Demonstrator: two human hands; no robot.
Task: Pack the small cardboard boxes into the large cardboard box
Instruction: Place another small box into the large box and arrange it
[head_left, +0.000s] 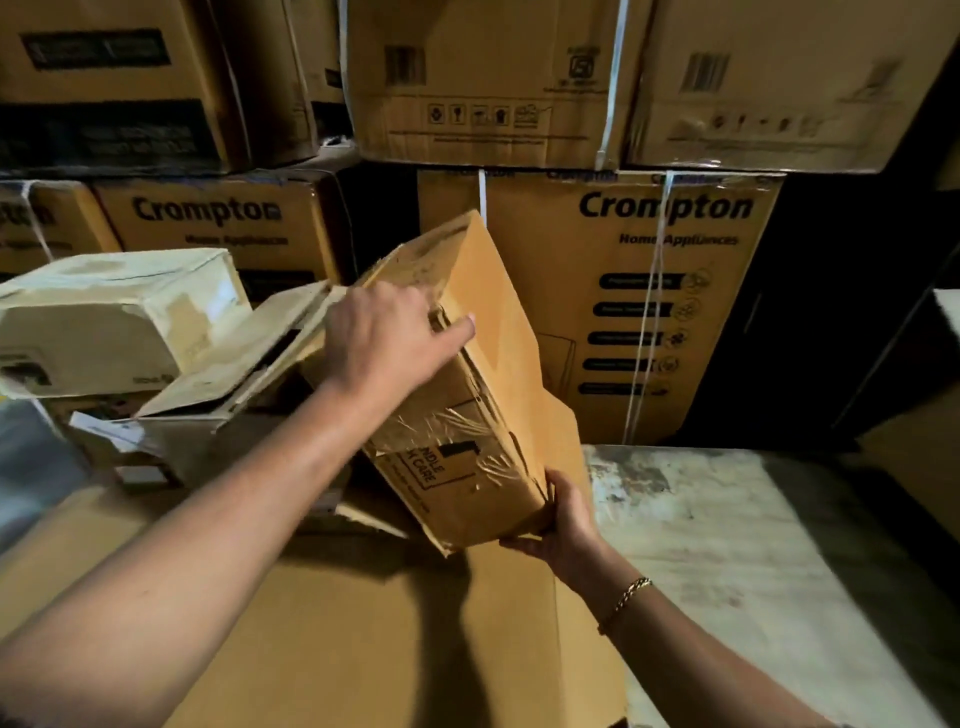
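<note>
Nearest you lies the broad brown panel of the large box (363, 649), seemingly a flap or closed top; its opening is not in view. Above that panel's far right corner you hold the brown box (457, 467) in the air, tilted, its upper end leaning away from you.

Your right hand (563, 514) has its fingers clamped under the lower corner. Your left hand (395, 332) is on the upper end, fingers hooked over the edge.

The low grip looks thin, so the brown box could slip as you turn it. Its long open flap (498, 312) stands loose and may snag on the large box. The cardboard is worn and dented, with wrinkled clear tape and a partial "handle with care" print, so it may buckle if squeezed.

Your left forearm passes close to the crumpled pale boxes (119, 317), which could be knocked. Strapped cartons (623, 291) are stacked behind.
</note>
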